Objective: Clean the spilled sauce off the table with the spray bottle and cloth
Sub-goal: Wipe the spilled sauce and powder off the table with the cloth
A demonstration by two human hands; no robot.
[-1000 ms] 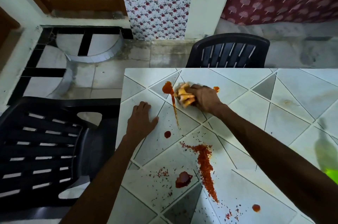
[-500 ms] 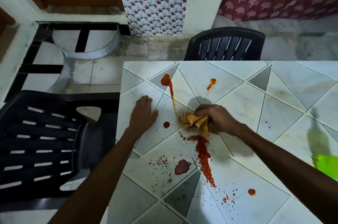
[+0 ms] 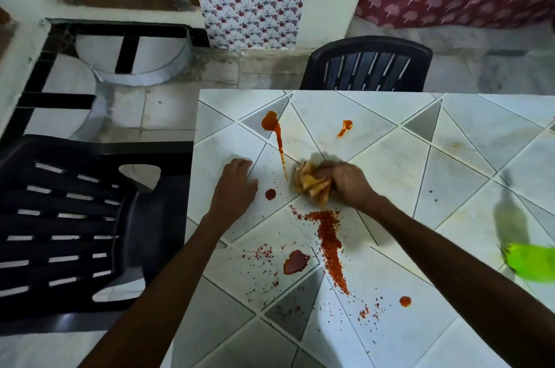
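My right hand [image 3: 345, 182] grips a crumpled yellow cloth [image 3: 309, 184] and presses it on the tiled table [image 3: 450, 175], just right of a thin red sauce streak [image 3: 277, 139]. Flat on the table near its left edge lies my left hand [image 3: 235, 187], fingers spread, holding nothing. Red sauce is spilled in several spots: a grainy trail [image 3: 330, 244] below the cloth, a dark blob [image 3: 295, 262], a small drop [image 3: 270, 194], a smear [image 3: 344, 127] farther back and a drop [image 3: 405, 301] near the front. The green spray bottle [image 3: 533, 265] is at the right edge, blurred.
A black plastic chair [image 3: 66, 229] stands close against the table's left side. Another black chair [image 3: 368, 67] is at the far edge. Beyond them are floor tiles, a floral wall panel and a red patterned curtain.
My right hand dragged the cloth from the far part of the table toward me, uncovering an orange smear there, and has now nudged it slightly back toward the streak. My left hand stayed put.
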